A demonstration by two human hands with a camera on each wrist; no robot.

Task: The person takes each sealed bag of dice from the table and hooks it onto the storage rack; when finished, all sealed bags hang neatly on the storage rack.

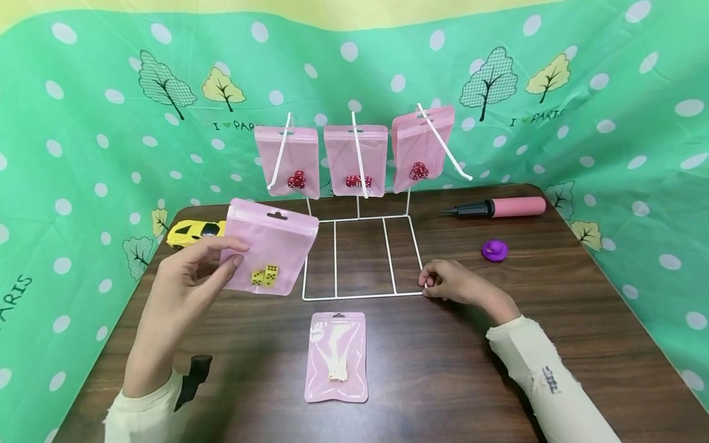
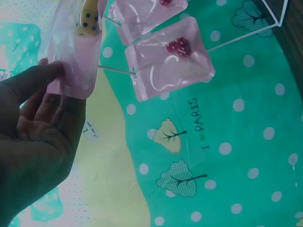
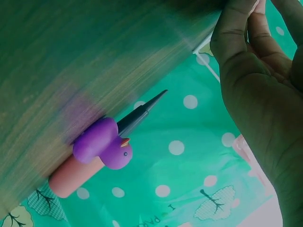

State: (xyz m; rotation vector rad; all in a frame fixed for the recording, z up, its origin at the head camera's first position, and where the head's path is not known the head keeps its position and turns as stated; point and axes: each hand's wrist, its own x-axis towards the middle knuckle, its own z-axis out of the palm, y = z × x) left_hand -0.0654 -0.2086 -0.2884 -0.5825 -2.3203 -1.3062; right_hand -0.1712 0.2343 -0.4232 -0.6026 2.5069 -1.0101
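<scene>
My left hand (image 1: 191, 286) pinches a pink zip bag (image 1: 271, 240) by its left edge, thumb in front. Yellow dice (image 1: 264, 275) show through it, and it hangs in the air left of a white wire rack (image 1: 362, 296). At the rack's front right corner, my right hand (image 1: 454, 283) grips the wire with curled fingers. Three rack hooks carry pink bags with red dice: a left bag (image 1: 271, 147), a middle bag (image 1: 340, 154) and a right bag (image 1: 407, 141). Another pink bag (image 1: 324, 344), holding pale dice, lies flat in front of the rack.
A yellow toy car (image 1: 185, 232) is partly behind my left hand. To the right of the rack are a pink and black hand pump (image 1: 517, 207) and a purple rubber duck (image 1: 495, 250). Green dotted cloth (image 1: 626, 154) hangs behind the brown table (image 1: 443, 375).
</scene>
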